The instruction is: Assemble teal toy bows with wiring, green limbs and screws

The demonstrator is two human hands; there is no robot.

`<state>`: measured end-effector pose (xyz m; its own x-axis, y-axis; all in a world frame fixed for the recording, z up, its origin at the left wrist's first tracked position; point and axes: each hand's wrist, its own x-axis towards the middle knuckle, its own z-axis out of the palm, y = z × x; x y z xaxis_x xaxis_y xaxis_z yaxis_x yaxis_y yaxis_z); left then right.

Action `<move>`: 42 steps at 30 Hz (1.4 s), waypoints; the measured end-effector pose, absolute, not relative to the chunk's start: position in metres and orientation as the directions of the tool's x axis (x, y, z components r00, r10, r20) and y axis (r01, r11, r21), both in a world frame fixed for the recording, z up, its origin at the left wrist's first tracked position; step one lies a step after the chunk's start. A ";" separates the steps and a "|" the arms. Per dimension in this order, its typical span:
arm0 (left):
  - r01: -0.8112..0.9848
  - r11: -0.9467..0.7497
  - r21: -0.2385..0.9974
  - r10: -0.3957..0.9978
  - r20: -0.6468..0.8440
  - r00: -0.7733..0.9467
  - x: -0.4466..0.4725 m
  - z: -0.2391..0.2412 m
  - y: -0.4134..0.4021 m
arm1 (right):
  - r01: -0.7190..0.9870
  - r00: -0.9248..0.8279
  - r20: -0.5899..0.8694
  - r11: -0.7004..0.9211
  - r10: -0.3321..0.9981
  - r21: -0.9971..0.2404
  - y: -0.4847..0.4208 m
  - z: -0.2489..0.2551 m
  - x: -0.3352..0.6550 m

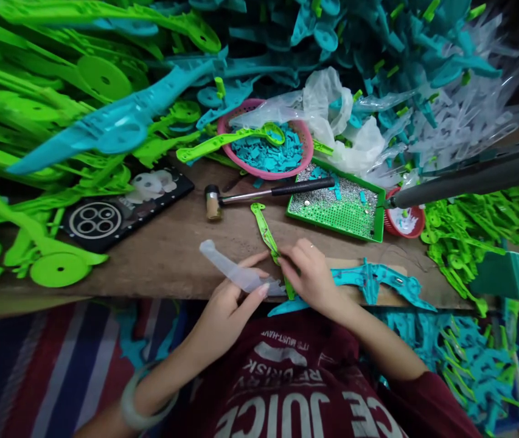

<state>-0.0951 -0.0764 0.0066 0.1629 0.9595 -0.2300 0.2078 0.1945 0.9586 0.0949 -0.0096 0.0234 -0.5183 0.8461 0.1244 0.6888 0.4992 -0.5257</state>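
Note:
My left hand (232, 304) is closed on a translucent white plastic piece (229, 267), with the thumb lying on top of it. Beside it, my right hand (307, 271) pinches the lower part of a narrow light-green plastic part (264, 228), whose upper end rests on the bench. The fingers hide where the green part and the white piece come together. Under my right wrist, a blue plastic part (369, 280) lies along the bench edge. A hammer (250, 196) with a dark grip lies beyond both hands.
A green tray (380, 228) of small metal pieces stands at the back right, near a pink basket (226, 149) of blue pieces. A phone (125, 210) lies at the left. Piles of green parts (58, 79) and blue parts (259, 67) crowd the back. A dark grey bar (460, 182) reaches in from the right.

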 end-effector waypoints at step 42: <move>0.689 -0.119 0.715 0.815 -0.326 0.479 -0.111 0.035 -0.029 | 0.720 -0.676 0.035 0.670 0.736 -0.181 -0.034 0.010 0.098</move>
